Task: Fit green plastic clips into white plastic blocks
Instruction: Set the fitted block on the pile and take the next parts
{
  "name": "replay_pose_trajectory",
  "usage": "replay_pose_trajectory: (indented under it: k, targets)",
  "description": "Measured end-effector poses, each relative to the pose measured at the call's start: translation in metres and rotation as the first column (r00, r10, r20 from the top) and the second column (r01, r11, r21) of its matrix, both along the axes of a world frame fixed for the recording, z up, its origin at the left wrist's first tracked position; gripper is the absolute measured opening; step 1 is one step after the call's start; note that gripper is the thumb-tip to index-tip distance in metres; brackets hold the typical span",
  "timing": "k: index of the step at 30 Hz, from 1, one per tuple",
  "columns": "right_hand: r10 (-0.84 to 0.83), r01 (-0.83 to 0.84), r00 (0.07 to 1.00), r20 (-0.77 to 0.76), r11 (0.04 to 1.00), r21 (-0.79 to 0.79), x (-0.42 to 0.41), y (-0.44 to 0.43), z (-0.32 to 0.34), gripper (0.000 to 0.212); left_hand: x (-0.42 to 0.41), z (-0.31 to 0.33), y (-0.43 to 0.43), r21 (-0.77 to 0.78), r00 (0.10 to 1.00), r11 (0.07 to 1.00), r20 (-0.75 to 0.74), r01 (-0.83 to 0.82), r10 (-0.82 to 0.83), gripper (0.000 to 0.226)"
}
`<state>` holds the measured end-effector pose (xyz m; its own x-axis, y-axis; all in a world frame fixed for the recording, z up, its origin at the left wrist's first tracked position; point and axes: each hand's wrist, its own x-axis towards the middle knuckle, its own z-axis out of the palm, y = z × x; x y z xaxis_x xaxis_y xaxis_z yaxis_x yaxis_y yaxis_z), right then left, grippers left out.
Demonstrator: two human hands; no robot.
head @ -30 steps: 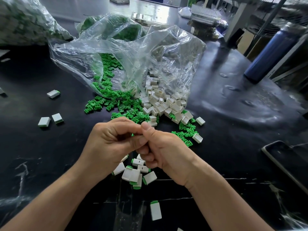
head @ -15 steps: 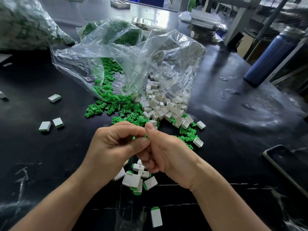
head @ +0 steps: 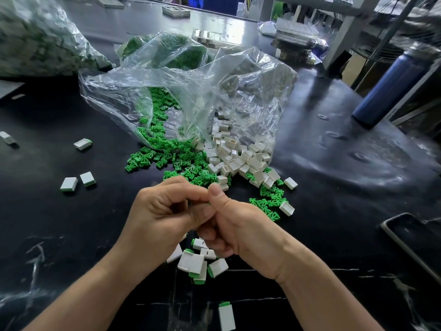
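My left hand point(head: 164, 211) and my right hand point(head: 236, 225) meet fingertip to fingertip above the black table, fingers curled round a small piece that is almost wholly hidden; only a sliver of green shows between the thumbs. Loose green clips point(head: 167, 158) and white blocks point(head: 236, 161) spill from a clear plastic bag point(head: 191, 91) just beyond my hands. A small heap of assembled blocks with green ends point(head: 195, 261) lies under my hands. One more assembled block point(head: 226, 316) lies nearer to me.
Three assembled blocks point(head: 69, 183) point(head: 87, 179) point(head: 83, 143) lie scattered at the left. A blue bottle point(head: 391, 84) stands at the right, a dark phone point(head: 415, 244) near the right edge. Another filled bag point(head: 38, 39) sits at the far left.
My hands stay pressed together in the same grip. The view has tilted down slightly, so everything sits a little lower in frame.
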<state>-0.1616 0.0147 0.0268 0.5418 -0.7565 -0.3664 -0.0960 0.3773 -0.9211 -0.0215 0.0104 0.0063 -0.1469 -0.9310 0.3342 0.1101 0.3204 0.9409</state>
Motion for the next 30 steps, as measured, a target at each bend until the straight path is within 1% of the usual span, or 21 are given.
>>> replay_pose_trajectory:
  k: [4, 7, 10, 14, 17, 20, 22, 24, 26, 27, 28, 30]
  targets:
    - [-0.028, 0.028, 1.000, 0.008, 0.999, 0.021, -0.0027, -0.0012, 0.0032, 0.051, -0.0012, 0.0028, -0.0008, 0.030, 0.995, 0.995, -0.037, 0.093, -0.092, 0.023]
    - [-0.086, 0.086, 0.996, 0.003, 0.996, 0.006, -0.0022, 0.0008, 0.0035, 0.045, -0.0027, 0.0013, -0.0027, 0.088, 0.994, 0.992, -0.064, 0.095, -0.090, 0.010]
    - [-0.136, 0.136, 0.991, -0.008, 0.991, -0.006, -0.0004, 0.0018, 0.0011, 0.046, -0.0038, 0.0014, -0.0017, 0.125, 0.992, 0.987, -0.095, 0.096, -0.084, 0.013]
    - [-0.154, 0.154, 0.988, -0.008, 0.988, -0.001, 0.0006, 0.0021, -0.0002, 0.045, -0.0048, 0.0006, -0.0007, 0.094, 0.995, 0.993, -0.079, 0.071, -0.063, 0.011]
    - [-0.152, 0.152, 0.988, 0.017, 0.988, 0.017, 0.0007, 0.0023, 0.0009, 0.043, -0.0038, 0.0003, -0.0009, 0.069, 0.994, 0.994, -0.072, 0.082, -0.077, 0.008]
    - [-0.148, 0.146, 0.988, 0.040, 0.989, 0.030, 0.0022, 0.0031, 0.0016, 0.040, -0.0007, -0.0013, -0.0017, 0.032, 0.995, 0.994, -0.031, 0.100, -0.099, 0.015]
    - [-0.147, 0.146, 0.988, 0.042, 0.989, 0.023, 0.0036, 0.0041, 0.0011, 0.040, 0.0002, -0.0016, -0.0011, -0.004, 0.997, 0.997, 0.002, 0.082, -0.082, 0.017]
    - [-0.148, 0.147, 0.988, 0.048, 0.989, 0.024, 0.0038, 0.0048, 0.0010, 0.040, -0.0001, -0.0021, -0.0001, -0.023, 0.998, 0.998, 0.006, 0.059, -0.059, 0.013]
    - [-0.149, 0.148, 0.987, 0.053, 0.989, 0.030, 0.0042, 0.0044, 0.0014, 0.042, -0.0005, -0.0021, 0.0005, -0.027, 0.999, 0.999, 0.013, 0.044, -0.044, 0.009]
    - [-0.151, 0.149, 0.987, 0.057, 0.988, 0.033, 0.0045, 0.0039, 0.0010, 0.044, -0.0010, -0.0018, 0.0002, -0.017, 0.999, 0.999, 0.007, 0.044, -0.044, 0.013]
    - [-0.154, 0.152, 0.986, 0.064, 0.988, 0.036, 0.0048, 0.0034, 0.0004, 0.047, -0.0016, -0.0015, -0.0002, 0.000, 0.998, 0.999, -0.013, 0.054, -0.054, 0.014]
    - [-0.146, 0.142, 0.985, 0.087, 0.989, 0.048, 0.0052, 0.0021, -0.0009, 0.045, -0.0027, 0.0002, -0.0011, 0.050, 0.995, 0.996, -0.070, 0.080, -0.076, 0.011]
